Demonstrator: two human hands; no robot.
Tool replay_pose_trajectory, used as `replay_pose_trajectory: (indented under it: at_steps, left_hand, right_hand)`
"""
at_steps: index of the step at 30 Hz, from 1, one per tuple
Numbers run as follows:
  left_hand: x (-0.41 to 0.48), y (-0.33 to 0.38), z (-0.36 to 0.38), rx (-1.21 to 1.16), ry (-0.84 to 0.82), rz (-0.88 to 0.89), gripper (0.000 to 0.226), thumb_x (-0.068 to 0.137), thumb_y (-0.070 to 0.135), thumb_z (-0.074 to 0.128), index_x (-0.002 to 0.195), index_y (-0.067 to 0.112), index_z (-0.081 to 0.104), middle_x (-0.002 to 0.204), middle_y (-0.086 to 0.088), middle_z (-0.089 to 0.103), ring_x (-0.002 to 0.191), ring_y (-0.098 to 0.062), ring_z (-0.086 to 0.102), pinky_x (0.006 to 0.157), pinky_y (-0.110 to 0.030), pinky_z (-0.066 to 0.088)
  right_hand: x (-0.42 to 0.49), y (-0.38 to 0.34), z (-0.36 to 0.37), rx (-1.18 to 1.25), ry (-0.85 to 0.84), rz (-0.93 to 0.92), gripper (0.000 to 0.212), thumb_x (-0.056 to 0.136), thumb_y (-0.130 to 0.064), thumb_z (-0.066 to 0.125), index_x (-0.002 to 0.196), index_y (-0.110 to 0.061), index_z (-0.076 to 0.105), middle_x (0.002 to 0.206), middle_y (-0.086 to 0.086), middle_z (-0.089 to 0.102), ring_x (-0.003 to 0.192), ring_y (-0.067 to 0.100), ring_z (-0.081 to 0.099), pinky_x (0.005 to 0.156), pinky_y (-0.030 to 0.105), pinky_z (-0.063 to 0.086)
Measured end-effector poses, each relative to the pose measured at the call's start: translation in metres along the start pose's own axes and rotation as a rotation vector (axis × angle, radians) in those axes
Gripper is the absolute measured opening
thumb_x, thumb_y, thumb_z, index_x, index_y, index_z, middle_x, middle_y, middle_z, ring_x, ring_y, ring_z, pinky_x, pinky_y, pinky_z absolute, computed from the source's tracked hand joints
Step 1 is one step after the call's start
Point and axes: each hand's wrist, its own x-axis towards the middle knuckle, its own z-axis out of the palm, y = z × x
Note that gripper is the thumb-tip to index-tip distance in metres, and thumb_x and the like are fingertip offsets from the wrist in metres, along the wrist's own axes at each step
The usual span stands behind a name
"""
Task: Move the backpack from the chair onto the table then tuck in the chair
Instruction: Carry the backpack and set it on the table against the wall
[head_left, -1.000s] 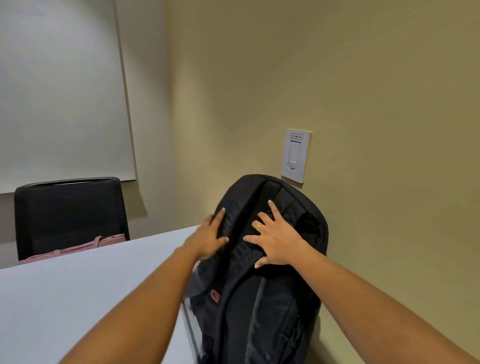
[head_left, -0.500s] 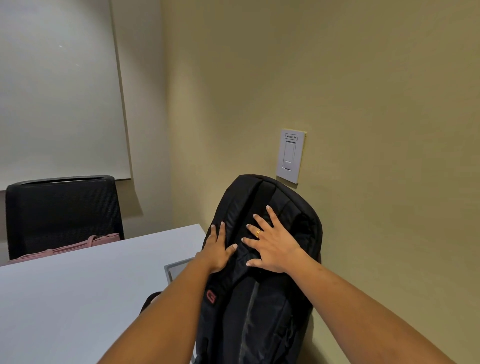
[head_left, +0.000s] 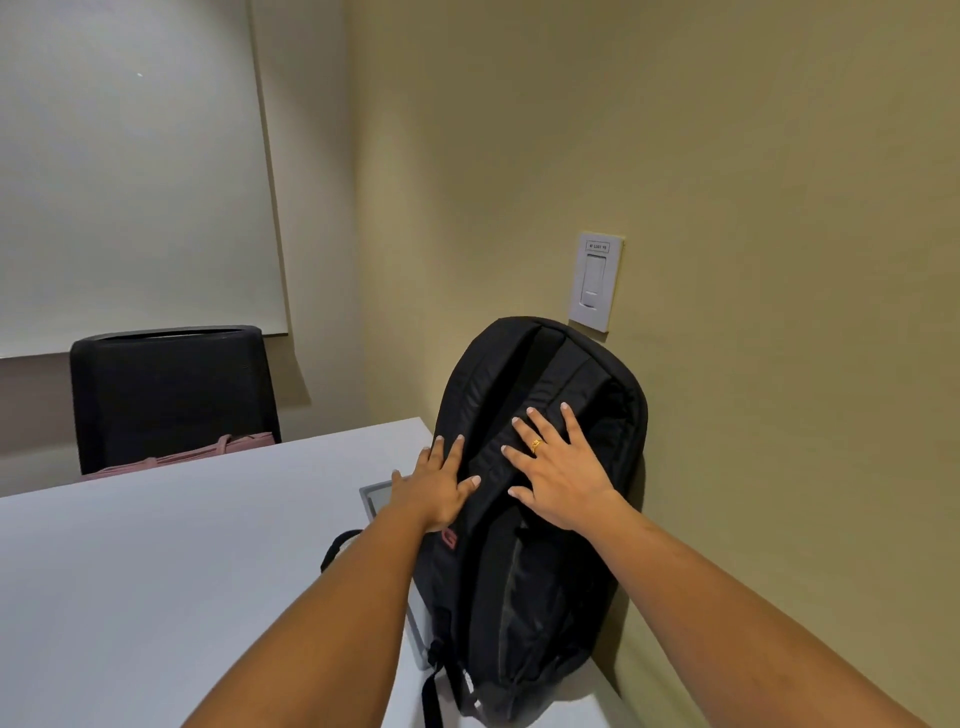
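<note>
The black backpack (head_left: 535, 597) stands upright on the white table (head_left: 156, 571), at its right end, with its back against the beige wall. My left hand (head_left: 436, 488) lies flat on the pack's left side with its fingers spread. My right hand (head_left: 558, 478), which wears a gold ring, presses flat on the pack's upper front, also with spread fingers. Neither hand is curled around a strap or handle. A loose strap hangs off the table's near edge. The chair that the backpack came from is out of view.
A black chair (head_left: 171, 389) stands at the table's far side with a pink bag (head_left: 208, 452) on its seat. A grey panel (head_left: 379, 496) is set into the tabletop just left of the backpack. A white light switch (head_left: 595, 280) is on the wall above the pack.
The backpack has shifted right and back, off the table's grey panel, and now leans on the wall. My left hand slid from the pack's upper edge down its left side.
</note>
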Motion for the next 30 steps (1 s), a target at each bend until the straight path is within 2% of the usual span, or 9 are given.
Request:
replay_pose_trajectory:
  at_steps: [5,14,22,30]
  left_hand:
    - [-0.033,-0.009,0.023,0.006,-0.021,0.013,0.064,0.095,0.05,0.022,0.146,0.026,-0.008,0.158,-0.005,-0.008,0.145,-0.026,-0.005,0.114,-0.056,0.003]
    - [-0.101,0.001,0.054,0.04,-0.084,0.033,0.063,0.095,0.05,0.021,0.146,0.026,-0.007,0.158,-0.004,-0.008,0.145,-0.024,-0.008,0.114,-0.055,0.001]
    - [-0.18,0.05,0.059,0.091,-0.071,0.062,0.063,0.095,0.05,0.022,0.146,0.027,-0.007,0.158,-0.004,-0.008,0.145,-0.023,-0.009,0.114,-0.055,0.0]
    - [-0.283,0.109,0.088,0.126,-0.034,0.064,0.064,0.094,0.053,0.021,0.146,0.028,-0.006,0.158,-0.004,-0.007,0.145,-0.025,-0.008,0.114,-0.054,-0.002]
  right_hand:
    - [-0.03,-0.025,0.013,0.1,0.008,0.054,0.057,0.095,-0.05,0.027,0.145,-0.024,0.017,0.157,0.008,-0.001,0.142,0.024,-0.013,0.11,0.053,-0.012]
    - [-0.101,-0.054,0.022,0.241,-0.107,0.159,0.061,0.095,-0.051,0.026,0.146,-0.022,0.01,0.157,0.005,0.001,0.143,0.021,-0.009,0.112,0.051,-0.007]
    - [-0.187,-0.052,0.005,0.347,-0.117,0.276,0.062,0.095,-0.052,0.024,0.146,-0.021,0.009,0.157,0.005,0.002,0.143,0.021,-0.007,0.112,0.052,-0.005]
    - [-0.308,-0.055,-0.007,0.349,-0.143,0.297,0.061,0.095,-0.054,0.021,0.146,-0.023,0.009,0.157,0.006,0.002,0.143,0.023,-0.005,0.112,0.052,-0.002]
